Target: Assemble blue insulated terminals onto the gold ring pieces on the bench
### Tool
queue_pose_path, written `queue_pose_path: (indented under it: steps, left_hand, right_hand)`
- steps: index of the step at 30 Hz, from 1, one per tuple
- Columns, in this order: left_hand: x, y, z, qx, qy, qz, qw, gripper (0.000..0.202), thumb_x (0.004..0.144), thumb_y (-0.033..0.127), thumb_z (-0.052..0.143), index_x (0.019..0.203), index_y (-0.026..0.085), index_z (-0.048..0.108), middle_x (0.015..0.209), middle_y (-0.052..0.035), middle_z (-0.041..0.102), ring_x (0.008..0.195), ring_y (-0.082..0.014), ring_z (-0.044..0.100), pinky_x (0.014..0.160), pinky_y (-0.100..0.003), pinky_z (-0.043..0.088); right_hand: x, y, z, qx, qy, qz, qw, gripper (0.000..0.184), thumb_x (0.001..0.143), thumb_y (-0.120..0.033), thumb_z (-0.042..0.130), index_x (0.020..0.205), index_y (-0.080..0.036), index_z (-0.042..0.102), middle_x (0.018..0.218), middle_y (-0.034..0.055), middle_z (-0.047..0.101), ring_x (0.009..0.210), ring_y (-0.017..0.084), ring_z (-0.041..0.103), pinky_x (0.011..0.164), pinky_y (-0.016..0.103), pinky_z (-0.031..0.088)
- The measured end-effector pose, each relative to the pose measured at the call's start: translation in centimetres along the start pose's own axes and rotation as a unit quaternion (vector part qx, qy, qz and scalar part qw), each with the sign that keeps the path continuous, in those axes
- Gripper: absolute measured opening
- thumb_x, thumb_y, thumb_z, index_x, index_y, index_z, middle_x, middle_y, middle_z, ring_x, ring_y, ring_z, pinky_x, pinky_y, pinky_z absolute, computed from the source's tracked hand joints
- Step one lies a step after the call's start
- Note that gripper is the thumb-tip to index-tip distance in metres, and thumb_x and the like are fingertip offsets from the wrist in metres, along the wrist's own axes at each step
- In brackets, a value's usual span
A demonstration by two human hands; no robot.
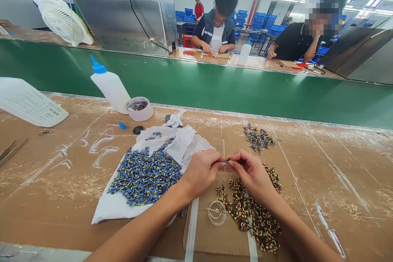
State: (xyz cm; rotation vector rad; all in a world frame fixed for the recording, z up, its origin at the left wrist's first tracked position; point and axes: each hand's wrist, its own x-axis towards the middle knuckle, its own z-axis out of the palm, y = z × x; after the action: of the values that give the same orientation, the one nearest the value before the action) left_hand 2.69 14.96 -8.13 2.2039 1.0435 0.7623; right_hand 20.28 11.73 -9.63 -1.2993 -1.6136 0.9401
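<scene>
My left hand (201, 174) and my right hand (251, 174) meet above the cardboard-covered bench, both pinching one tiny blue-tipped part (227, 160) between thumb and fingertips. To the left, a big heap of blue and yellow parts (144, 176) lies on a white plastic bag (113, 206). Under my right hand spreads a pile of dark brown and yellow parts (251, 215). A smaller heap of blue parts (258, 137) lies farther back. A small clear round dish (216, 212) sits just below my left wrist.
A white squeeze bottle with blue cap (110, 86), a tape roll (140, 108), a loose blue cap (122, 125) and a paper sheet (29, 103) sit at the back left. A green conveyor (215, 86) runs across. Two people work opposite; a white fan (63, 20) stands far left.
</scene>
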Motion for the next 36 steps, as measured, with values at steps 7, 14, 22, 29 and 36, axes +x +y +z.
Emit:
queue_pose_path:
  steps: [7, 14, 22, 29, 36]
  left_hand:
    - [-0.2, 0.2, -0.2, 0.000, -0.035, -0.017, 0.999, 0.014, 0.081, 0.009, 0.054, 0.072, 0.016, 0.062, 0.068, -0.0006, 0.063, 0.065, -0.0149, 0.055, 0.060, -0.025, 0.035]
    - [-0.4, 0.0, 0.1, 0.012, -0.056, -0.023, 0.998, 0.016, 0.078, 0.006, 0.052, 0.070, 0.016, 0.062, 0.065, -0.0004, 0.062, 0.064, -0.0152, 0.054, 0.058, -0.025, 0.032]
    - [-0.1, 0.4, 0.1, -0.044, -0.048, -0.046, 0.997, 0.015, 0.083, 0.012, 0.052, 0.072, 0.016, 0.061, 0.068, -0.0002, 0.062, 0.065, -0.0144, 0.053, 0.059, -0.025, 0.035]
    - [0.8, -0.5, -0.5, -0.049, -0.088, -0.018, 0.995, 0.011, 0.089, 0.023, 0.053, 0.089, 0.018, 0.062, 0.077, -0.0007, 0.063, 0.069, -0.0151, 0.054, 0.063, -0.025, 0.038]
    - [0.6, -0.7, 0.5, -0.043, -0.107, 0.024, 0.993, 0.024, 0.094, 0.019, 0.040, 0.082, 0.016, 0.060, 0.071, -0.0005, 0.059, 0.066, -0.0140, 0.052, 0.062, -0.024, 0.036]
  right_hand:
    - [-0.5, 0.0, 0.2, -0.011, -0.027, -0.016, 0.999, 0.013, 0.089, -0.026, 0.051, 0.079, -0.020, 0.057, 0.075, 0.0022, 0.060, 0.071, 0.017, 0.055, 0.067, 0.028, 0.043]
    - [-0.9, 0.0, 0.4, -0.067, -0.046, -0.026, 0.996, 0.014, 0.089, -0.019, 0.048, 0.075, -0.020, 0.052, 0.069, -0.0004, 0.053, 0.065, 0.015, 0.049, 0.061, 0.026, 0.038]
    - [-0.3, -0.4, -0.6, -0.029, -0.043, -0.004, 0.999, 0.012, 0.088, -0.021, 0.050, 0.079, -0.019, 0.057, 0.073, 0.0009, 0.061, 0.068, 0.015, 0.054, 0.063, 0.027, 0.041]
    - [0.2, -0.1, -1.3, 0.013, 0.013, 0.034, 0.999, 0.009, 0.085, -0.025, 0.056, 0.084, -0.019, 0.063, 0.081, 0.0039, 0.068, 0.075, 0.017, 0.061, 0.068, 0.029, 0.046]
    - [-0.1, -0.2, -0.9, 0.027, 0.004, 0.025, 0.999, 0.010, 0.086, -0.026, 0.056, 0.086, -0.019, 0.065, 0.083, 0.0044, 0.070, 0.078, 0.018, 0.064, 0.072, 0.032, 0.050]
